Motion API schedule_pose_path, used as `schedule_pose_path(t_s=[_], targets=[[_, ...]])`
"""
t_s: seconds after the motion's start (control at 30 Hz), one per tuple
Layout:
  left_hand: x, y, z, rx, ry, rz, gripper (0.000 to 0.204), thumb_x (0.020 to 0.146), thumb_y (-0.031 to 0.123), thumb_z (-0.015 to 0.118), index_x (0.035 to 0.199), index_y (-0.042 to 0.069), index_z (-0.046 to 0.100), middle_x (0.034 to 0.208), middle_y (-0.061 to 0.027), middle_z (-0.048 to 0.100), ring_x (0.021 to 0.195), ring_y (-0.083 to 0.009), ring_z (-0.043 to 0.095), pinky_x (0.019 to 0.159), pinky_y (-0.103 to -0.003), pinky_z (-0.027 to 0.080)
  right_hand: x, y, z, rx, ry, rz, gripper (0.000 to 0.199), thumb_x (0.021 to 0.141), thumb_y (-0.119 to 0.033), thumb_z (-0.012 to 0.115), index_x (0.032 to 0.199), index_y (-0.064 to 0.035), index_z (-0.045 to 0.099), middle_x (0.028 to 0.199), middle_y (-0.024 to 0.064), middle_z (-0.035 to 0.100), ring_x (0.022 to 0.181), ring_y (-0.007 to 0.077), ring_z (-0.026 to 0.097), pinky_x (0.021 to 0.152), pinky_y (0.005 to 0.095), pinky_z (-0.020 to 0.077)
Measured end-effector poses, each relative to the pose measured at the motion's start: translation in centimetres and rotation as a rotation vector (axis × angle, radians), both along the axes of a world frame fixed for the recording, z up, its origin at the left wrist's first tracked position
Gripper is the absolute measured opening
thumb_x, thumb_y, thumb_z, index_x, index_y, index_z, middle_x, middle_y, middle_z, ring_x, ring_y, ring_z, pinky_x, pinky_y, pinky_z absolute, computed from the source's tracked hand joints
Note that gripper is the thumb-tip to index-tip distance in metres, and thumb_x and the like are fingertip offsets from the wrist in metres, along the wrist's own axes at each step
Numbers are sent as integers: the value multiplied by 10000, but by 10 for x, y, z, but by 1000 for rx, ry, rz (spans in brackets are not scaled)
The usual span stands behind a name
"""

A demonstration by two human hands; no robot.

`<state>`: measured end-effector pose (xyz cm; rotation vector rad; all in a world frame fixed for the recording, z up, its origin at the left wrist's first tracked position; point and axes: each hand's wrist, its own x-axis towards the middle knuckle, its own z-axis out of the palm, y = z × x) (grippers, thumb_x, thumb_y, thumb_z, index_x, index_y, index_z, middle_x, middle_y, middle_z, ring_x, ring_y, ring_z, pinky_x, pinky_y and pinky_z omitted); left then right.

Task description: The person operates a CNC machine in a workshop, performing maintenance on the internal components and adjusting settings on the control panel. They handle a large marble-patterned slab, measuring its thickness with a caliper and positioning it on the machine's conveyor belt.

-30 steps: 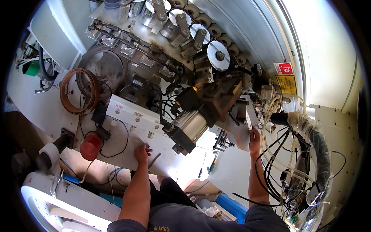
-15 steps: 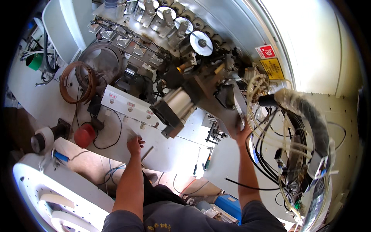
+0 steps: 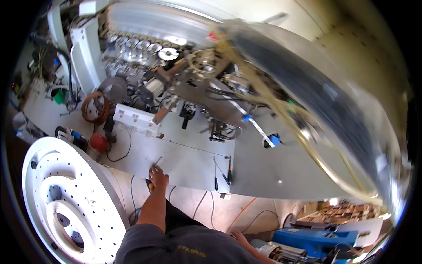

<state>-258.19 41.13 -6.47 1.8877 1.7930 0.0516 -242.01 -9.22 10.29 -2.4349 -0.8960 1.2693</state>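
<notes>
Grey metal desk (image 3: 184, 158): left hand (image 3: 158, 178) rests on its near edge, grip loose, holding nothing, touching a thin rod (image 3: 157, 162). Right hand (image 3: 239, 237) low by the body, grip unclear.

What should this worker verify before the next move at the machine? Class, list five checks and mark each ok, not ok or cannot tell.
1. Left hand resting on the edge of the grey plate: ok.
2. Right hand low beside the body, apart from the machine: ok.
3. Two hand tools lying flat on the plate, apart from both hands: ok.
4. Thin rod at the left fingertips, touched or not: cannot tell.
5. Clear sight of the hoses on the machine's right: not ok, blurred.
</notes>
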Motion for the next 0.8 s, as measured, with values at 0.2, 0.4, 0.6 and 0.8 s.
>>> schedule_pose_path(t_s=[0.2,0.4,0.6,0.8], targets=[[94,-18,8,-60,-236,-92,624,759,283,687,1288,6,505,1471,-147,337,1321,-345,370,1006,-461,416,-19,-184,-8,-242,-278,-354,525,784,-337,647,1221,-49,602,1219,204,592,1167,338,542,999,426,427],[196,-76,33,-207,-228,-811,373,845,379,594,1066,88,666,1080,-142,668,989,-353,631,916,-427,485,-96,-255,-59,-363,-143,-586,571,782,-416,682,1226,-66,610,937,140,699,856,280,676,815,393,535],[126,-126,-14,-107,178,-1699,313,918,258,513,1113,59,656,963,-59,698,878,-260,660,755,-441,526,-67,-238,-164,-185,38,-674,424,837,-362,599,1151,-83,658,1136,152,657,1068,316,612,948,407,471],[167,-217,-4,-840,171,-1298,360,931,256,529,1216,39,569,1068,-113,655,973,-298,636,827,-427,514,-24,-204,-137,-158,-38,-1166,465,804,-388,580,1099,-38,665,1129,182,650,1063,349,607,935,424,473]])
